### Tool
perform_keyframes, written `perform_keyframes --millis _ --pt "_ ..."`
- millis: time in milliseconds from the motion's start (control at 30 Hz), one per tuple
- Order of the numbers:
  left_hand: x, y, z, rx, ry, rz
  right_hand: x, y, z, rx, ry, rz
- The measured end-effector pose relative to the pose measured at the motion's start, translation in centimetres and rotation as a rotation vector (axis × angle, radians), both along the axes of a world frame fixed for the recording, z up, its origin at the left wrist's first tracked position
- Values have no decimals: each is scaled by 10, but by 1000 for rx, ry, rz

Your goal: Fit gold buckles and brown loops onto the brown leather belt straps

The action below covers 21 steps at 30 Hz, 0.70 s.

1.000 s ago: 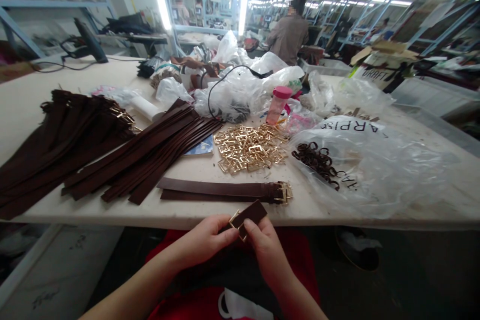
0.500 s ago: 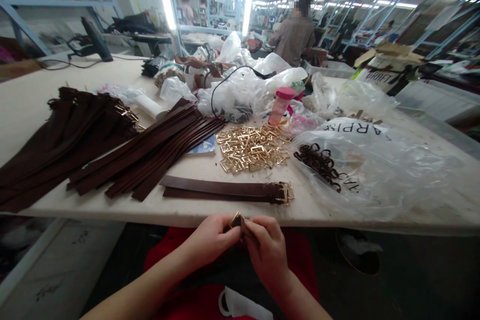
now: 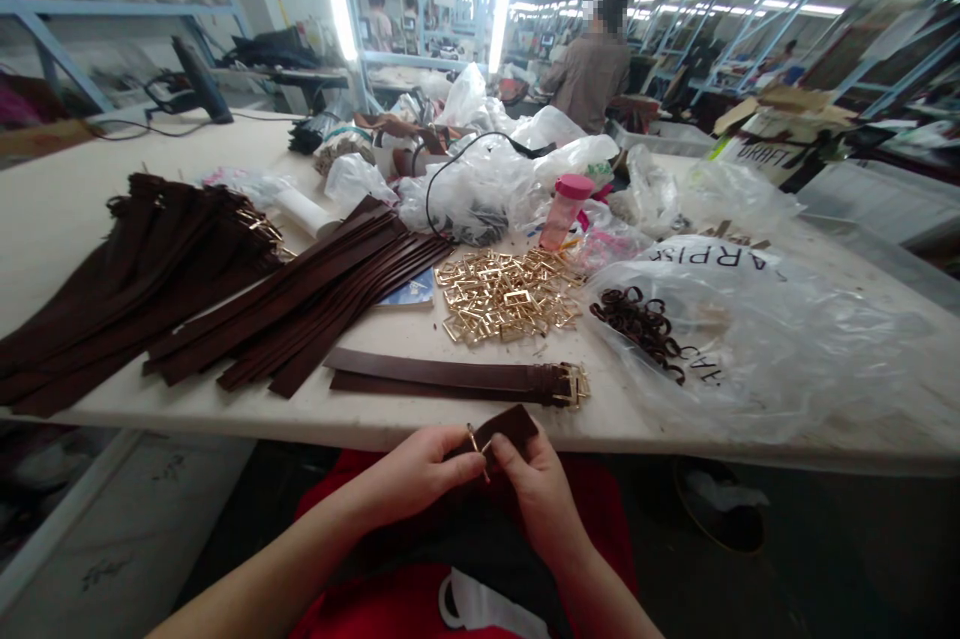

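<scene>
Buckle [image 3: 472, 438], gold and slim, sits pinched in the person's left hand [image 3: 424, 474], between the two hands, while the right hand [image 3: 531, 469] close beside it clamps a dark brown strap [image 3: 513, 425], all near the front edge of the table [image 3: 285, 424]. Beyond them lies a buckled belt [image 3: 442, 379], then a heap of gold buckles [image 3: 510, 299], with loose straps [image 3: 322, 289] on the left.

there are two hands [image 3: 427, 471] [image 3: 536, 477], one held strap [image 3: 511, 425], one held buckle [image 3: 472, 437], two strap bundles [image 3: 169, 264] [image 3: 319, 294] and one buckle heap [image 3: 514, 298].
</scene>
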<state>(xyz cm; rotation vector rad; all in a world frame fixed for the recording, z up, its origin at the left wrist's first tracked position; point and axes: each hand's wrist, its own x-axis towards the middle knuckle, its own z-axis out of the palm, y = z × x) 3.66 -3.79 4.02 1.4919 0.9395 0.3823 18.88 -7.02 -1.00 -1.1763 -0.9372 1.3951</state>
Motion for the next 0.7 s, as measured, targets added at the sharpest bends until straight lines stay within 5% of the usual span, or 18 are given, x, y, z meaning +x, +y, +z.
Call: perform_keyframes --millis 200,467,700 --pt "2 2 -6 -80 -81 52 2 -2 3 298 -405 -33" --pt "5 10 -12 -72 -4 100 0 -5 5 514 -610 -83" --pt "8 9 -20 -85 63 126 5 -3 3 378 -592 16"
